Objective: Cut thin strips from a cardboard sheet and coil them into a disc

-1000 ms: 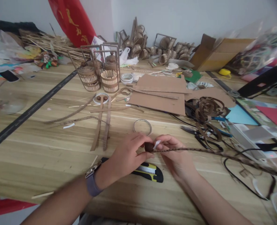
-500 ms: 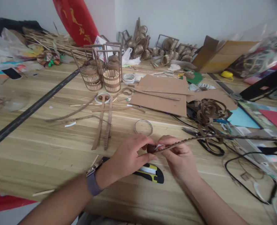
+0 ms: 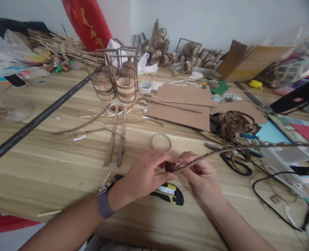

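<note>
I am pinching a small dark coil (image 3: 169, 166) of corrugated cardboard between thumb and forefinger of my left hand (image 3: 144, 176), that grip closed tight on it so the winding cannot spring loose, just above the near middle of the worktop (image 3: 52, 167). My right hand (image 3: 201, 176) is sitting at three o'clock of the coil, its fingers narrowed onto the corrugated strip (image 3: 222, 152) right where it is feeding in, so I am keeping tension on the tail and guiding it edge-on. The free length is running away toward three o'clock, rising off the surface over the black scissors (image 3: 235, 164) and the heap of curled cardboard offcuts (image 3: 234, 123). The yellow and black utility knife (image 3: 167, 191) is lying at six o'clock of the coil, partly under my left hand, and a tape ring (image 3: 161, 142) is lying at twelve o'clock. Compared with a second ago, the tail is lifting: then it was trailing low and drooping toward four o'clock; half a second ago it was already rising. My hands are staying in almost the same spot, holding the same pinch, and the white scrap by my right thumb is showing less.
</note>
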`<state>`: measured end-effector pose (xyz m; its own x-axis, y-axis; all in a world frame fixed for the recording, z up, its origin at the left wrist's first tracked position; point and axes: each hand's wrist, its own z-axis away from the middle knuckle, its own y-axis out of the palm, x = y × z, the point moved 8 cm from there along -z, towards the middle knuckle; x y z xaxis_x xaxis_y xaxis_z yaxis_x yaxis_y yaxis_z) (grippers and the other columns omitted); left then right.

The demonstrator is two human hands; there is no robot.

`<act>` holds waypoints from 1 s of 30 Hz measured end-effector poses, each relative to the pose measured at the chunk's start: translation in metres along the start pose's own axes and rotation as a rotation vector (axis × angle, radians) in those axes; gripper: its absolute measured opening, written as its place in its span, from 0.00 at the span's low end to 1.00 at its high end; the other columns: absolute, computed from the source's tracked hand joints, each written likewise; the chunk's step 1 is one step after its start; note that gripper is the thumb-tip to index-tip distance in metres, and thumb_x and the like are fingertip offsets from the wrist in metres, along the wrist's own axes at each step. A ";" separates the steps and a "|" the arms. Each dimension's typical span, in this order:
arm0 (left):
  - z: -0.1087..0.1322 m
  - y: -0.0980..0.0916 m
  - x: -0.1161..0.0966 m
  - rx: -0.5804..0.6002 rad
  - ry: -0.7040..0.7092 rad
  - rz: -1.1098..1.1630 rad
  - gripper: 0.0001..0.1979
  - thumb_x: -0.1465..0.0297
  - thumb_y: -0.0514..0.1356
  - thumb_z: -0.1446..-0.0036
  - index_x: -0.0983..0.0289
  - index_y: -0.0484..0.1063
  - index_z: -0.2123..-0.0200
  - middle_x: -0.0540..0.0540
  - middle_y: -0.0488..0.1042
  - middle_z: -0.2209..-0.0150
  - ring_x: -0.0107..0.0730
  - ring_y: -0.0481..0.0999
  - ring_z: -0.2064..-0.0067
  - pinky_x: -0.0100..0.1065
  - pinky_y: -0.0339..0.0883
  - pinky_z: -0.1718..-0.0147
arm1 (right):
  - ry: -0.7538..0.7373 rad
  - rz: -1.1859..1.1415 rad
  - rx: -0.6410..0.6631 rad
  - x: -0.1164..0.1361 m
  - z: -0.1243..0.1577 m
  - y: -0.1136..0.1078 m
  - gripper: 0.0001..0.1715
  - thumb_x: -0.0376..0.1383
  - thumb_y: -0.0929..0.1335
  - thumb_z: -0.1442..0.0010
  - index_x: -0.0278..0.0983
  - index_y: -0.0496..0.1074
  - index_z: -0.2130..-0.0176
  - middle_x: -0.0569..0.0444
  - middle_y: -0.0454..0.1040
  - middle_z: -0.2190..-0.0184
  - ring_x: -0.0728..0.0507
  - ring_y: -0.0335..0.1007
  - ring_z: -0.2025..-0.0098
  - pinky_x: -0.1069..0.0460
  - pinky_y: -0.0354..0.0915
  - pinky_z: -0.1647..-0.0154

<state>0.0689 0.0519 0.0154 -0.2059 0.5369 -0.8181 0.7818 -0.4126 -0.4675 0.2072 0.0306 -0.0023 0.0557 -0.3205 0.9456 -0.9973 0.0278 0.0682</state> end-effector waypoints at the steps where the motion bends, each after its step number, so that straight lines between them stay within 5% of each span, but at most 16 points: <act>1: 0.000 0.000 0.000 0.000 -0.004 0.009 0.10 0.70 0.70 0.47 0.65 0.74 0.62 0.51 0.76 0.67 0.31 0.74 0.65 0.30 0.67 0.63 | -0.016 0.021 0.000 0.003 0.000 0.000 0.02 0.37 0.75 0.43 0.46 0.80 0.65 0.56 0.79 0.71 0.47 0.75 0.68 0.52 0.73 0.67; 14: 0.001 0.000 -0.004 -0.016 0.036 0.029 0.10 0.69 0.70 0.46 0.64 0.73 0.63 0.50 0.76 0.68 0.30 0.74 0.65 0.29 0.66 0.64 | -0.306 0.404 0.083 0.027 0.007 0.002 0.14 0.24 0.70 0.42 0.44 0.78 0.63 0.56 0.79 0.68 0.46 0.73 0.64 0.51 0.69 0.63; 30: 0.007 0.004 -0.008 -0.006 0.199 -0.172 0.09 0.75 0.66 0.43 0.62 0.69 0.61 0.53 0.78 0.60 0.35 0.77 0.57 0.34 0.71 0.57 | -0.035 0.154 0.105 0.008 -0.003 0.005 0.02 0.38 0.74 0.42 0.44 0.77 0.65 0.56 0.73 0.71 0.47 0.70 0.68 0.52 0.66 0.67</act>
<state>0.0698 0.0404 0.0180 -0.2167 0.7330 -0.6448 0.7492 -0.2986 -0.5912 0.2025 0.0308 0.0068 -0.0975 -0.3526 0.9307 -0.9936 -0.0197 -0.1115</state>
